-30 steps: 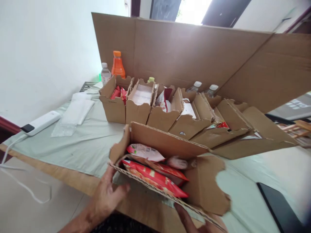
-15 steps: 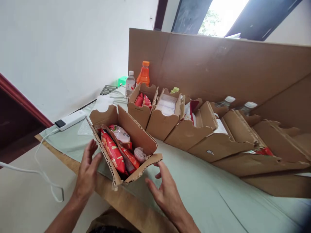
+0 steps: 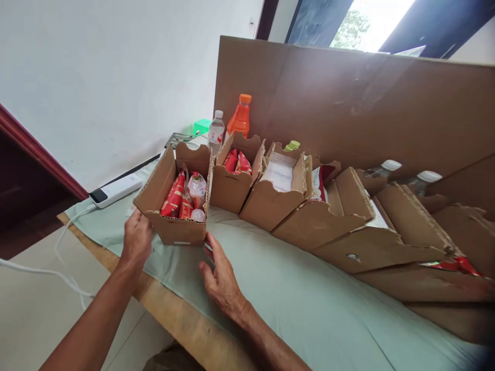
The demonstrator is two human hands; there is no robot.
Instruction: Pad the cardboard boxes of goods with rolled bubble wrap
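An open cardboard box stands at the left end of the table. Inside lie red packets, a clear-and-red food pack and a small pale rolled item. My left hand is at the box's lower left side, with its fingertips hidden against the cardboard. At the lower right corner, my right hand has its fingers on the side and its thumb apart in front. The box is held between both hands.
Several similar boxes form a slanting row to the right, before a tall cardboard panel. Behind them stand an orange bottle and a clear bottle. A white power strip lies near the table's left edge.
The box has moved away from me, turned and levelled, now beside the row's left end. Both hands followed it forward. The view has shifted slightly.
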